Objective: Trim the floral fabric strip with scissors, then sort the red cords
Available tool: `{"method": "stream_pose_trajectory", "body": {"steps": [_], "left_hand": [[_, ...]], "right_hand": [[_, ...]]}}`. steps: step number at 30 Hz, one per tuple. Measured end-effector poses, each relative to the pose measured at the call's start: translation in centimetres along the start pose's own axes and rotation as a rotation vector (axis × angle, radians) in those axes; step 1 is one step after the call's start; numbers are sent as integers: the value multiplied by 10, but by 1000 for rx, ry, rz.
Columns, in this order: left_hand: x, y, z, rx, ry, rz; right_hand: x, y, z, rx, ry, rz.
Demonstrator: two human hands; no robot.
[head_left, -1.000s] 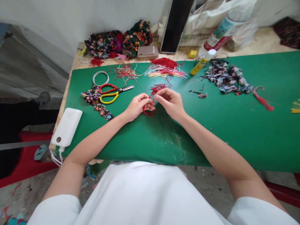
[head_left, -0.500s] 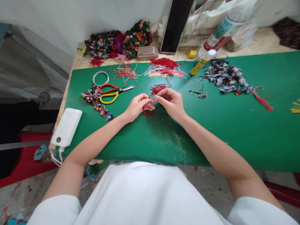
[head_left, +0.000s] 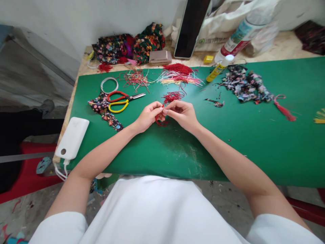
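A red cord (head_left: 161, 123) hangs in a loop below my left hand (head_left: 149, 116), which pinches it between thumb and fingers. My right hand (head_left: 182, 114) meets it from the right, its thumb and forefinger pinched at the same spot on the cord. The fingertips of both hands touch or nearly touch. Just beyond them lies a small heap of red cords (head_left: 173, 97) on the green mat (head_left: 162, 152). Scissors (head_left: 125, 101) with one red and one yellow handle rest to the left, blades pointing right, partly on a floral fabric strip (head_left: 111, 121).
Behind are a bundle of red and white tassels (head_left: 179, 73), loose cord pieces (head_left: 136, 78) and a tape roll (head_left: 109, 85). A glue stick (head_left: 219, 68), floral scraps (head_left: 245, 83) and a pink-red tassel (head_left: 284, 108) lie right. A white power bank (head_left: 72, 138) sits at the left edge.
My right hand has shifted slightly left and down, bringing its fingertips against those of my left hand. The left hand stays almost in place, still pinching the cord.
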State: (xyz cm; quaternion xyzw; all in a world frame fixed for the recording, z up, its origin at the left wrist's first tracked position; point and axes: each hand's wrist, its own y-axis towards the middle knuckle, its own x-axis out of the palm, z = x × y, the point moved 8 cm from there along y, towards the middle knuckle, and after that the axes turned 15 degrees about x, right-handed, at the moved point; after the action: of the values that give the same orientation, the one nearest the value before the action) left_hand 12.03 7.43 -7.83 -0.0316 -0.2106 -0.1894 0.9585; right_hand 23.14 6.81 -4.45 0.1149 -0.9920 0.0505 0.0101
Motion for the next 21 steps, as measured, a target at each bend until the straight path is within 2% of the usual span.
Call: {"method": "stream_pose_trajectory", "body": {"steps": [4, 7, 21], "left_hand": [[0, 0, 0, -12, -9, 9], [1, 0, 2, -13, -21, 17], [3, -1, 4, -7, 30, -4]], "right_hand": [[-10, -1, -1, -28, -134, 138], [-13, -1, -3, -49, -165, 178], [-14, 4, 9, 40, -110, 126]]}}
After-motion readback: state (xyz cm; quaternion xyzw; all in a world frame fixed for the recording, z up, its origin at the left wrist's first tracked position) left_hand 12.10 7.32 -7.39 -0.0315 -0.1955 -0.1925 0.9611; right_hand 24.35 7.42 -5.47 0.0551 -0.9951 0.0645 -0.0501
